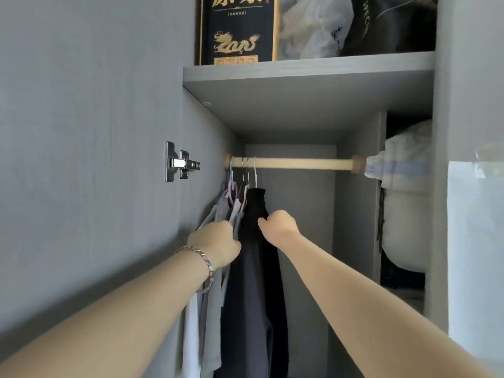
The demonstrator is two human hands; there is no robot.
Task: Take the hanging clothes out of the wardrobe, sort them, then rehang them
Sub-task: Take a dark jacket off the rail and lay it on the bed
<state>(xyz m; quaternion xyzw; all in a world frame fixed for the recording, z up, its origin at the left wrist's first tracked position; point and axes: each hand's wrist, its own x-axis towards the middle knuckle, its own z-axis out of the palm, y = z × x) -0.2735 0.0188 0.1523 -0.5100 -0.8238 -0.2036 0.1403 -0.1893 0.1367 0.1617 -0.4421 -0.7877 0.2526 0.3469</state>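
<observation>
Grey door (81, 132) with hinge (180, 162) on the left; left hand (215, 242) grips the pale clothes (218, 211), right hand (278, 223) pinches the dark garment (253, 268), all bunched at the wooden rail (294, 162)'s left end; bedding (406, 214) stacked right.

I read on the black box (236, 28) gold characters "康泰", cut off at top; on the dark bag (365, 20) "SPECI", partly hidden.
</observation>
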